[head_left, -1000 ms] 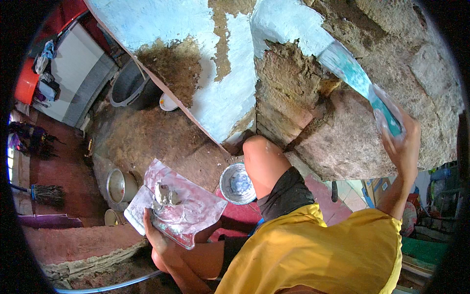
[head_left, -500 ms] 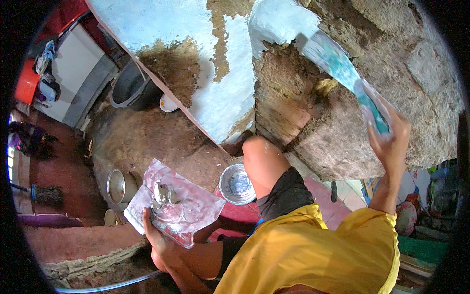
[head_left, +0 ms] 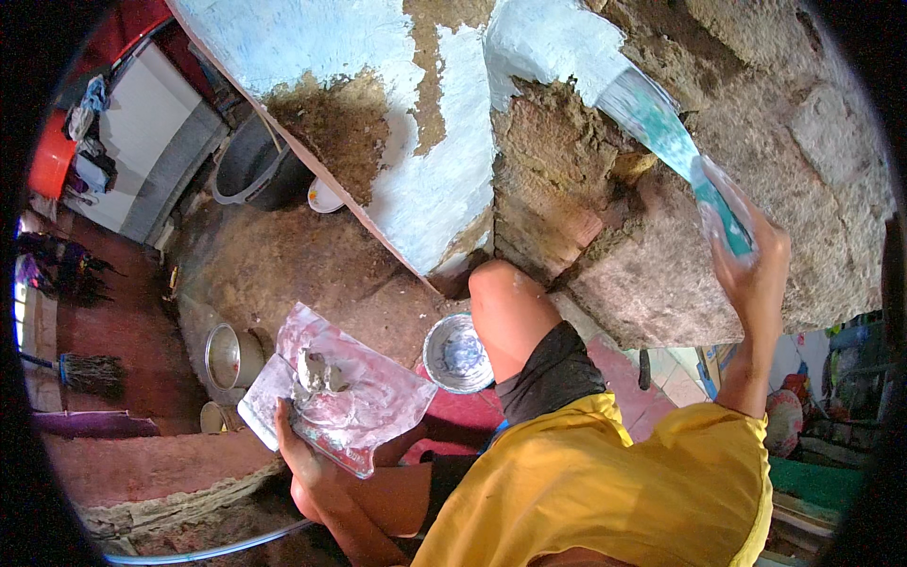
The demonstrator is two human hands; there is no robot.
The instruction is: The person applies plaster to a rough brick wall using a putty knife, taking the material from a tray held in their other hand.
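Observation:
My right hand (head_left: 746, 236) is closed around the teal handle of a putty knife (head_left: 652, 123), its wide blade smeared with white. The blade's end lies at the edge of the white plaster (head_left: 553, 42) on the rough stone wall (head_left: 661, 274). Low on the left, my left hand (head_left: 302, 449) grips a whitish-pink, plaster-smeared sheet (head_left: 392, 397), thumb on top and the other fingers hidden beneath. A lump of grey-white putty (head_left: 321, 373) sits on that sheet. Next to my knee stands a round bowl (head_left: 456, 352) with white smears inside.
Left of the half-plastered wall corner (head_left: 435, 198) are a dark basin (head_left: 255, 165) and a small white dish (head_left: 324, 197). A metal pot (head_left: 236, 357) stands on the floor beyond the sheet. A broom head (head_left: 92, 375) lies at far left.
The putty knife's blade has shifted slightly right and down along the plaster edge, with my right hand moving little. My left hand and the sheet stay nearly where they were.

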